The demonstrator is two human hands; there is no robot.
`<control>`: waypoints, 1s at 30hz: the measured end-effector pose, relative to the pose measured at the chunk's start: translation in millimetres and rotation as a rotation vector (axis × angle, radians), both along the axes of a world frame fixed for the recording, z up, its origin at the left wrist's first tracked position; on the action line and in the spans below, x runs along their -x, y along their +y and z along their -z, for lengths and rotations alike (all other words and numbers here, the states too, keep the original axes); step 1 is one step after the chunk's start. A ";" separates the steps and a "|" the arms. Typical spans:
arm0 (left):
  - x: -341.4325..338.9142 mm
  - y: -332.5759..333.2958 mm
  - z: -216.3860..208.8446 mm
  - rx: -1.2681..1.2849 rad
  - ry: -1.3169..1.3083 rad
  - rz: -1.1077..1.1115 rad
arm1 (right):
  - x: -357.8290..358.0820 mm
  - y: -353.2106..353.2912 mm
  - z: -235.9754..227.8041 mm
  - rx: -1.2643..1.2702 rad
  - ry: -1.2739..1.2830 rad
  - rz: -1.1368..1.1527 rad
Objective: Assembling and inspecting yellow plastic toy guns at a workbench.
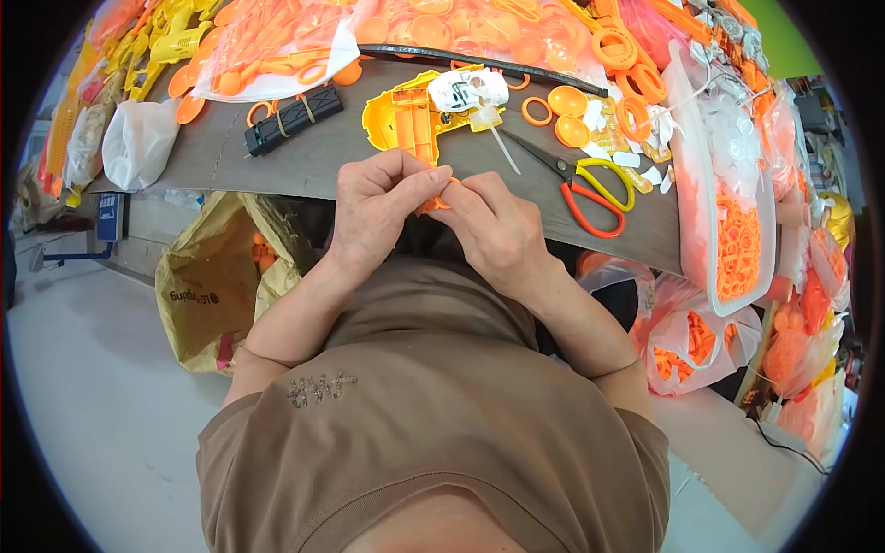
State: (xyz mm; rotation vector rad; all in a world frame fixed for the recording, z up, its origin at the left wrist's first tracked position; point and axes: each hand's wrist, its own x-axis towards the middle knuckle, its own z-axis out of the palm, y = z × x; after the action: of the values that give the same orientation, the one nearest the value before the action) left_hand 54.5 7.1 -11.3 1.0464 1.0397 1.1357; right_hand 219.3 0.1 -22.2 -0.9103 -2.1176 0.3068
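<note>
left fingers (424, 188) and right fingers (472, 205) pinching small orange part (434, 205), white bin (698, 221) of orange rings (737, 247), bag (680, 289) of orange pieces (699, 339)

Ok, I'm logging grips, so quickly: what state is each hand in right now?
Left hand: closed, pinching a small orange piece.
Right hand: closed, apparently pinching the same small orange piece.

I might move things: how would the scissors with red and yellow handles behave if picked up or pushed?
The scissors look stiff, with metallic blades. Lifted by the red handle, they may swing at their visible pivot. Pushed, they'd likely slide rather than roll, as they lie flat on the table.
</note>
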 end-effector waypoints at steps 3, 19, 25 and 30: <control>4.0 4.3 -4.3 -0.152 0.228 -0.020 | -2.7 13.2 -1.3 0.015 -0.066 -0.011; 33.8 50.5 29.6 -0.854 0.925 0.029 | -5.0 65.9 -8.7 0.294 -0.464 -0.074; 32.7 51.0 30.2 -0.975 1.104 0.021 | -6.1 74.2 -4.9 0.332 -0.375 -0.167; 31.4 51.7 32.5 -1.038 1.139 0.000 | -5.2 72.8 -8.8 0.298 -0.472 -0.148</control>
State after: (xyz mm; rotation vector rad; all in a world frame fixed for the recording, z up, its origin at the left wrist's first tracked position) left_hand 23.1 58.8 -43.8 2.7111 1.2654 1.0427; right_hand 224.4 72.9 -13.4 -1.0785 -2.6295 0.5375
